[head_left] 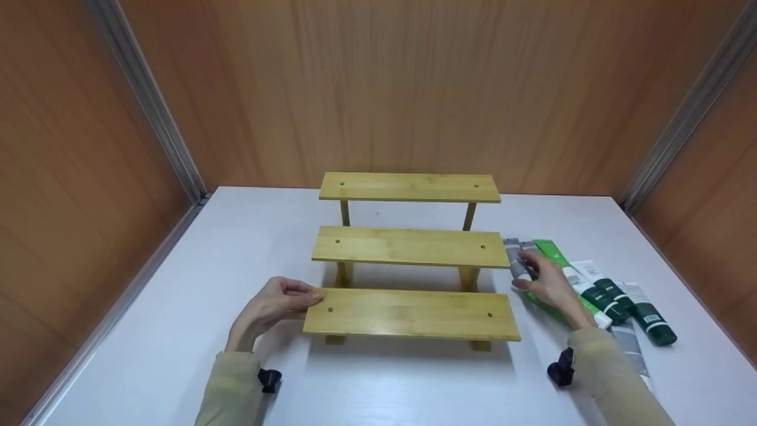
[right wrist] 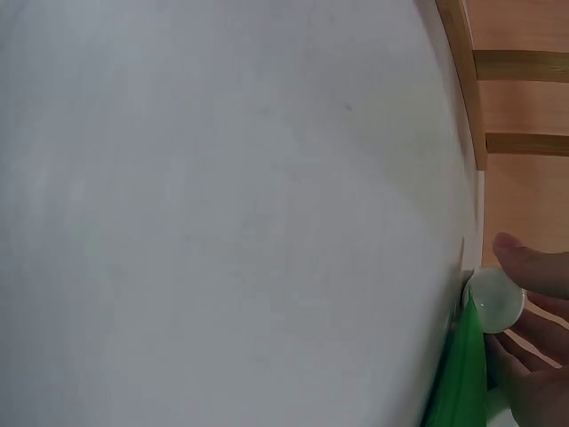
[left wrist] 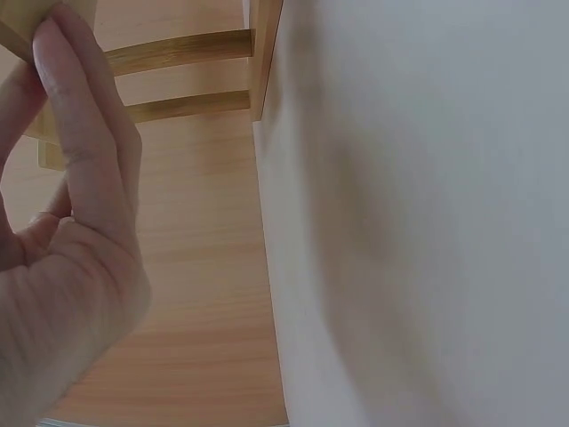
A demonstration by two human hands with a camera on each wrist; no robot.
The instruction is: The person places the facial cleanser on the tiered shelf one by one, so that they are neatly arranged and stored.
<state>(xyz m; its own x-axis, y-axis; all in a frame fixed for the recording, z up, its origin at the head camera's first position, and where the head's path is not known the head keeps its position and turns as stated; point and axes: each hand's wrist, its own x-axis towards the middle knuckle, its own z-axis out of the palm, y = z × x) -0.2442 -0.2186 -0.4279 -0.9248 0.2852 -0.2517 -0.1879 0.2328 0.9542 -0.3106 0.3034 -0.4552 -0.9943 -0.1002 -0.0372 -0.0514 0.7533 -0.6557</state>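
A three-tier wooden display stand (head_left: 411, 315) stands on the white table. My left hand (head_left: 275, 307) pinches the left end of its lowest board between thumb and fingers; the left wrist view shows the fingertips (left wrist: 55, 53) at the board's corner. Right of the stand, my right hand (head_left: 550, 283) reaches over a pile of squeeze tubes, thumb and fingers parted around the white-capped end of a grey tube (head_left: 513, 254). In the right wrist view, a round white cap (right wrist: 496, 301) lies between the thumb and the other fingers, with a green tube (right wrist: 460, 378) beside it.
Green-and-white tubes (head_left: 551, 251), dark green-capped tubes (head_left: 653, 322) and another grey tube (head_left: 630, 346) lie overlapping under and beside the right forearm. Wood-grain panels (head_left: 408, 89) with metal corner posts (head_left: 157, 100) enclose the table (head_left: 384, 384) at the back and sides.
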